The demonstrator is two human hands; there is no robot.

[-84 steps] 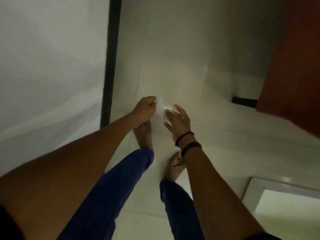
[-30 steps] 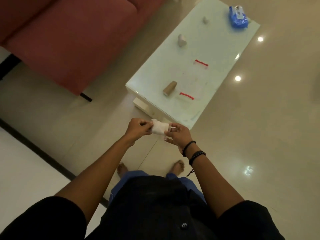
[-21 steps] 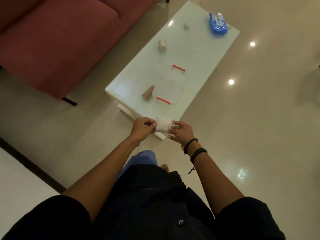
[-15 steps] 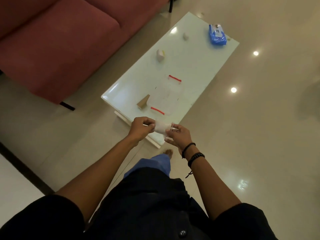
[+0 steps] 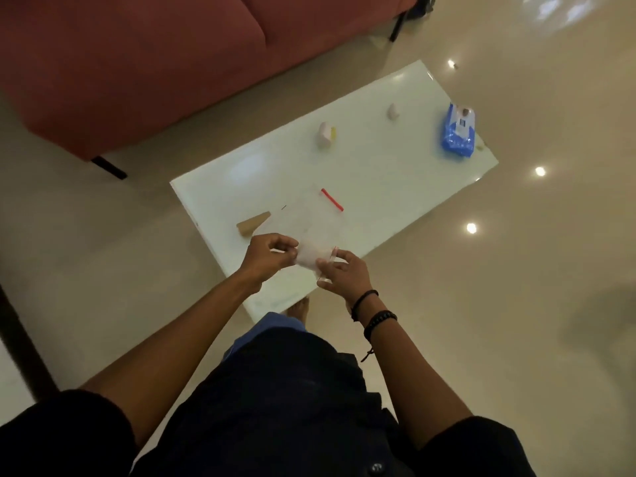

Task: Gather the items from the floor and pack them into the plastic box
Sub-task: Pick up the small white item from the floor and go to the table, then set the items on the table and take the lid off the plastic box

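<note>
A small white packet (image 5: 309, 258) sits between both hands, held above the near end of a low white glass table (image 5: 378, 173). My left hand (image 5: 270, 254) pinches its left edge and my right hand (image 5: 339, 273) grips its right side. Just beyond the hands lies a clear plastic box (image 5: 309, 215) with a red clip (image 5: 332, 199) on its far end. Beside the box rests a brown cardboard wedge (image 5: 253, 223). Further along the table are a small white and yellow item (image 5: 326, 135), a small pale item (image 5: 394, 111) and a blue packet (image 5: 458, 134).
A red sofa (image 5: 155, 63) on dark legs stands left of the table. Glossy beige floor tiles (image 5: 516, 287) with light reflections spread to the right. A dark strip (image 5: 20, 342) crosses the floor at the lower left. One bare foot (image 5: 301, 309) shows by the table's near corner.
I have turned away from the wall and walked up to the table, still holding the white packet in both hands. The table and box now lie directly under my hands.
</note>
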